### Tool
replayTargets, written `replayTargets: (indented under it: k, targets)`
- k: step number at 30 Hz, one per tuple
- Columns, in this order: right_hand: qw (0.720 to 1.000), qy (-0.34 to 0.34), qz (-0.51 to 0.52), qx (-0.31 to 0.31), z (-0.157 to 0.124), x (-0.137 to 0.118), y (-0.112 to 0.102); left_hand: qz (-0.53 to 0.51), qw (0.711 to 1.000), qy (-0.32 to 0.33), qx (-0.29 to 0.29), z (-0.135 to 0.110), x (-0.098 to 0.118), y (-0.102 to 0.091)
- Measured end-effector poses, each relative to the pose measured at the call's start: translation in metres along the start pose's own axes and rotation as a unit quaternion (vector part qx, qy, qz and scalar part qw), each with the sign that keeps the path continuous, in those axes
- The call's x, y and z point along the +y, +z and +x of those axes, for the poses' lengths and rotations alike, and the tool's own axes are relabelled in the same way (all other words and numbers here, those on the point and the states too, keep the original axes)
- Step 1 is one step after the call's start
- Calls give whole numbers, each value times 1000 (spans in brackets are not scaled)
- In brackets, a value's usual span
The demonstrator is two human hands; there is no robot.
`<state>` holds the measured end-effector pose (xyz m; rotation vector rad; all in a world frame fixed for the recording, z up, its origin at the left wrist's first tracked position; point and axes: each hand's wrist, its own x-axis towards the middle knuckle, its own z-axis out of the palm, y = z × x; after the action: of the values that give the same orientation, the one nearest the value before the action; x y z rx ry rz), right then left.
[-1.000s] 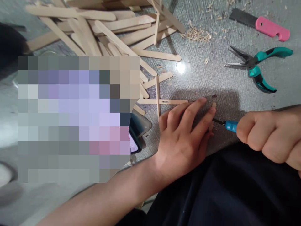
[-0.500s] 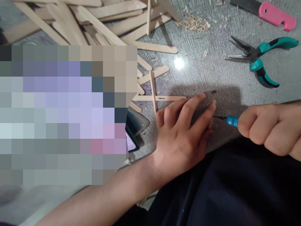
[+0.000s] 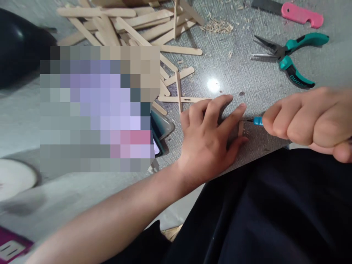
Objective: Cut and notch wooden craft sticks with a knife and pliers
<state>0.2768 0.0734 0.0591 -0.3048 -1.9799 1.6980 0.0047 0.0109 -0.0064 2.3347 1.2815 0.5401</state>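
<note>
My left hand (image 3: 211,135) lies on the grey table (image 3: 242,77), its fingers and thumb pinning a short piece of wooden stick (image 3: 241,128) flat against the surface. My right hand (image 3: 308,121) is a closed fist around a thin tool with a blue handle (image 3: 257,121). The tool's dark metal tip (image 3: 247,120) touches the top of the stick piece beside my left fingertip. Dark cloth over my lap (image 3: 275,205) fills the lower right.
A heap of wooden craft sticks (image 3: 132,25) covers the far left of the table, with a crossed pair (image 3: 180,97) near my left fingers. Teal pliers (image 3: 288,55) and a pink-handled blade (image 3: 288,10) lie at the far right. Wood shavings (image 3: 217,25) are scattered. A phone edge (image 3: 162,132) shows.
The view has shifted, so everything sits higher in frame. My right fist has risen and come closer to the left hand; the tool tip stays at the stick piece under my left fingers.
</note>
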Motion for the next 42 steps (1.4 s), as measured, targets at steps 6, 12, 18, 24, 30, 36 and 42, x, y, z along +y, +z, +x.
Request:
replayTargets:
  k: [6,12,18,24,30,36,42]
  targets:
    - [997,2,41,71,4,3,-2,1,1000,-20,-19,1,0,5]
    - [993,-3,8,118,-1,8,-10,-10,1000,-22,-20,4,-5,8]
    - [975,-128,-62,171,7,12,-2,-17,1000,-18,-19,8,-9,11]
    - [980,-34,60,188,20,-7,10,5,999,-25,-27,10,-8,13]
    - [991,32,93,92,16,-10,-7,12,1000,-1,-18,10,-10,14]
    - [987,7,148,60,12,1,-27,43,999,23,4,7,-10,13]
    - [995,4,96,-8,11,-3,-30,49,999,20,7,6,-8,14]
